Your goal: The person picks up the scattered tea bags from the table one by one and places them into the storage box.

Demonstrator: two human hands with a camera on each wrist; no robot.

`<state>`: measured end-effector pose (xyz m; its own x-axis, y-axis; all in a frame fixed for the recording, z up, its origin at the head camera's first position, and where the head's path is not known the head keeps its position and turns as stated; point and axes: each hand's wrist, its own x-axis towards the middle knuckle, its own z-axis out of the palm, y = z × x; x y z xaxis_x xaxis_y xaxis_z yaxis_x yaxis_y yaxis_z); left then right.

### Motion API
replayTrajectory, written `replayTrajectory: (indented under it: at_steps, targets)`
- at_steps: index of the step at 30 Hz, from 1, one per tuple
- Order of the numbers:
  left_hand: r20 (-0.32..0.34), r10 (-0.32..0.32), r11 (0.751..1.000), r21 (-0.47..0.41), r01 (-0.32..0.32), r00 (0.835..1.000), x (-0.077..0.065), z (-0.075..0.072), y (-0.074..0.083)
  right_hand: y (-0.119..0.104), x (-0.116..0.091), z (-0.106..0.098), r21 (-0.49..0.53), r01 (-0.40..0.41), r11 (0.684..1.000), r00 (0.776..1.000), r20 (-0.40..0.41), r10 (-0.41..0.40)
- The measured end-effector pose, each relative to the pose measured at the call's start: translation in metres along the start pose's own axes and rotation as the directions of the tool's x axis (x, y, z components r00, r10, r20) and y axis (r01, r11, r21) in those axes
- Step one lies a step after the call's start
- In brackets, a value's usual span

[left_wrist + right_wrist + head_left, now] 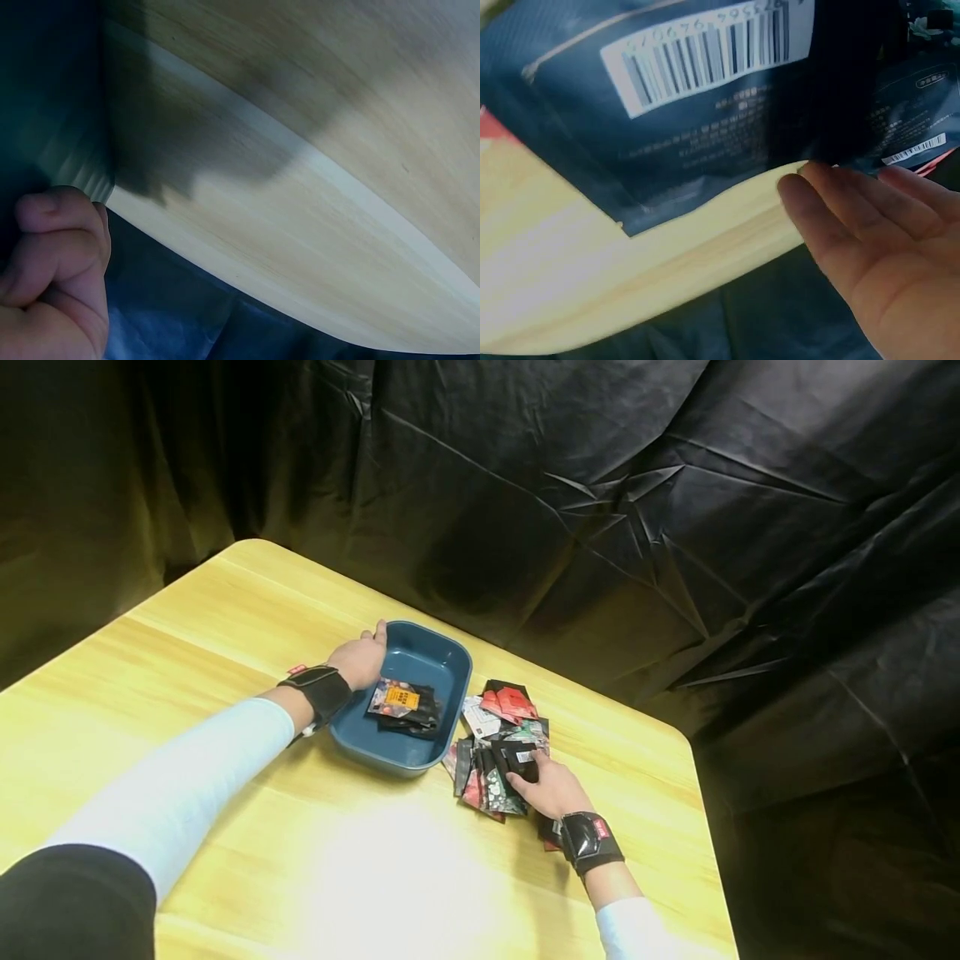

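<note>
A dark blue plastic bin [367,753] stands on the wooden table. My left hand [360,660] grips its left rim; the left wrist view shows curled fingers [60,244] against the bin's outer wall. Several small printed packets, one with an orange label [402,697], lie inside the bin. Right of it is a loose, overlapping pile of flat packets [498,777]. My right hand [555,789] rests over this pile, thumb and forefinger apart on a black packet [513,758] with a white label. In the right wrist view its fingers [836,210] extend loosely beside barcoded packets.
Red packets [510,702] top the pile's far side. Another packet [551,832] lies below my right wrist, partly covered. Black sheeting [585,527] hangs beyond the table's far edge [600,697]. The wooden tabletop [247,785] extends left and in front of the bin.
</note>
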<state>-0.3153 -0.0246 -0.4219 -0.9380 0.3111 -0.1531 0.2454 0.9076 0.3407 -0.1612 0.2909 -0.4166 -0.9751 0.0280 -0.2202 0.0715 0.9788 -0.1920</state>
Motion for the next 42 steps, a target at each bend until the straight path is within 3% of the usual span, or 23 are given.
replayTrajectory:
  at_steps: [8, 15, 24, 27, 32, 42]
  targets:
    - [-0.003, -0.001, 1.000, -0.007, 0.001, 1.000, -0.002, 0.000, 0.000, -0.003, 0.003, 0.001, 0.002, -0.024, 1.000, 1.000, 0.002, 0.024]
    - [-0.003, 0.002, 1.000, -0.014, -0.002, 1.000, -0.002, 0.000, 0.002, -0.007, 0.003, 0.011, -0.103, 0.040, 0.994, 0.996, -0.079, -0.049]
    - [-0.008, 0.002, 1.000, -0.012, -0.002, 1.000, -0.003, -0.002, 0.002, -0.005, 0.001, 0.017, -0.156, 0.081, 0.985, 0.986, -0.133, -0.102]
    - [0.000, -0.001, 1.000, -0.012, 0.001, 1.000, -0.003, -0.002, 0.002, -0.008, -0.001, 0.018, -0.186, 0.085, 0.979, 0.966, -0.225, -0.127]
    - [0.001, 0.001, 1.000, -0.009, -0.001, 1.000, -0.004, -0.004, 0.002, -0.025, -0.001, 0.005, -0.179, 0.142, 0.973, 0.913, -0.356, -0.199]
    - [0.006, -0.004, 1.000, -0.013, 0.005, 1.000, -0.004, -0.002, 0.004, -0.082, 0.023, -0.033, -0.232, 0.293, 0.928, 0.835, -0.410, -0.366]
